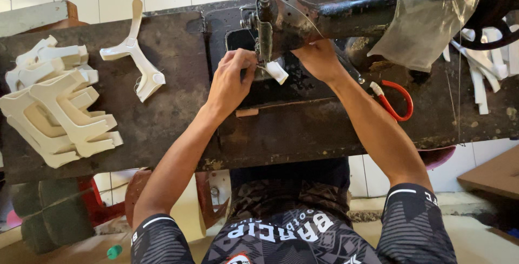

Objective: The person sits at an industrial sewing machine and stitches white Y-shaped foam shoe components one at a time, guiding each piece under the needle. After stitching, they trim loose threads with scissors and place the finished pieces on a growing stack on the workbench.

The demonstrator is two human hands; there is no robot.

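Head view looks down on a dark, worn tabletop (162, 134) carrying an old black sewing machine (335, 15), its arm partly wrapped in clear plastic sheet (427, 20). Both hands meet at the needle area of the machine. The left hand (231, 80) has its fingers curled, the fingertips pinching the near edge of a small white piece (278, 72) that lies under the machine's head. The right hand (318, 58) reaches in from the other side, fingers bent and closed against the same white piece just behind the needle bar; how firmly it grips cannot be told, as the machine hides the fingertips.

Left of the machine lies a single white Y-shaped cut part (135, 58), and further left, near the tabletop's edge, a stack of similar white cut parts (57, 107). Right of the machine, red-handled scissors (394, 101) rest on the tabletop, with more white strips (481, 74) beyond them.
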